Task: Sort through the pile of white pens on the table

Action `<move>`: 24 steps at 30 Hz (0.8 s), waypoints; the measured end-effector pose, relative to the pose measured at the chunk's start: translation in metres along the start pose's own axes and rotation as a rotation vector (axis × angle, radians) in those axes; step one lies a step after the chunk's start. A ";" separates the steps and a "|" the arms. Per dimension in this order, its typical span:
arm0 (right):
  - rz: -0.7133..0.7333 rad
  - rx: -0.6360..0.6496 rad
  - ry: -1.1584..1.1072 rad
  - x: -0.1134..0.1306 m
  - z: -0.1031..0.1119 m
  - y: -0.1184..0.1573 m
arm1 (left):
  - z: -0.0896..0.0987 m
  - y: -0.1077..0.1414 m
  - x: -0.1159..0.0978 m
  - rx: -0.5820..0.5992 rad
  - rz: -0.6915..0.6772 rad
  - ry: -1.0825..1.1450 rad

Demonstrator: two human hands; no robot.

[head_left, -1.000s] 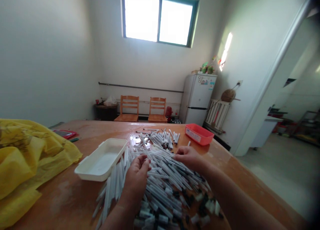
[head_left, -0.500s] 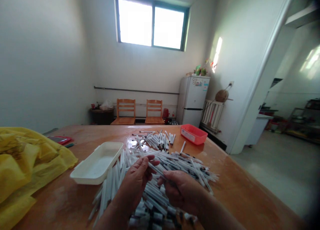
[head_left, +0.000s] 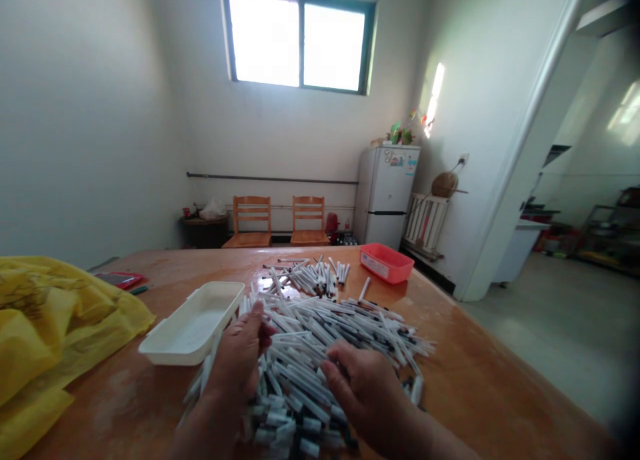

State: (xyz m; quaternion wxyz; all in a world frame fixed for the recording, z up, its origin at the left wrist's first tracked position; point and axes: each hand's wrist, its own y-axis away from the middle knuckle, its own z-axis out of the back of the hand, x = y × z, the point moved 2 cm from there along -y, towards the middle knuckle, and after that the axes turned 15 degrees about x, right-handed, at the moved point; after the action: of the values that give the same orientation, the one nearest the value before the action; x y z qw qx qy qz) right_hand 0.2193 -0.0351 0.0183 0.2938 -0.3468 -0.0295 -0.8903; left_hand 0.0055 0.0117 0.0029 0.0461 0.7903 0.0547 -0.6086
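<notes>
A large heap of white pens with dark tips or caps (head_left: 350, 327) is spread over the table under and beyond both hands. My left hand (head_left: 237, 357) is at the heap's left side, beside the white tray, its thumb uppermost and fingers curled inward. Whatever lies in those fingers is hidden. My right hand (head_left: 363, 387) hovers at the near right of the heap with thumb and forefinger bent toward each other; I cannot make out anything between them. Short clear-and-dark pieces, like pen caps (head_left: 285, 427), lie near me between the wrists. A white pen piece (head_left: 417, 390) shows just right of the right hand.
An off-white plastic tray (head_left: 193, 323) stands left of the heap. A red plastic basket (head_left: 387, 263) sits at the table's far right, and a smaller group of pens (head_left: 320, 277) lies toward the back. Yellow cloth or bag material (head_left: 60, 327) covers the left side.
The hands have parted. My left hand has moved left toward the tray, my right hand slightly right, and the pen that was between them no longer shows there.
</notes>
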 end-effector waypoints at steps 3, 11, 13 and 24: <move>-0.027 -0.010 0.035 -0.006 0.000 0.000 | 0.006 -0.003 -0.003 -0.010 -0.035 -0.060; -0.161 -0.067 -0.039 -0.031 0.001 -0.014 | -0.006 -0.001 0.005 0.154 0.025 -0.154; -0.143 -0.078 -0.090 -0.031 -0.001 -0.014 | -0.010 0.002 0.003 0.169 0.030 -0.145; -0.050 -0.088 -0.568 -0.029 -0.013 -0.017 | -0.040 0.021 0.016 0.449 0.165 0.181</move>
State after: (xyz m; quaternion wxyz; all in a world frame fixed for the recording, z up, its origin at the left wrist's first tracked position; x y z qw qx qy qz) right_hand 0.2188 -0.0096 -0.0072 0.2365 -0.5937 -0.0804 -0.7650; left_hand 0.0508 -0.0031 -0.0022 -0.0860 0.8337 -0.1425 -0.5265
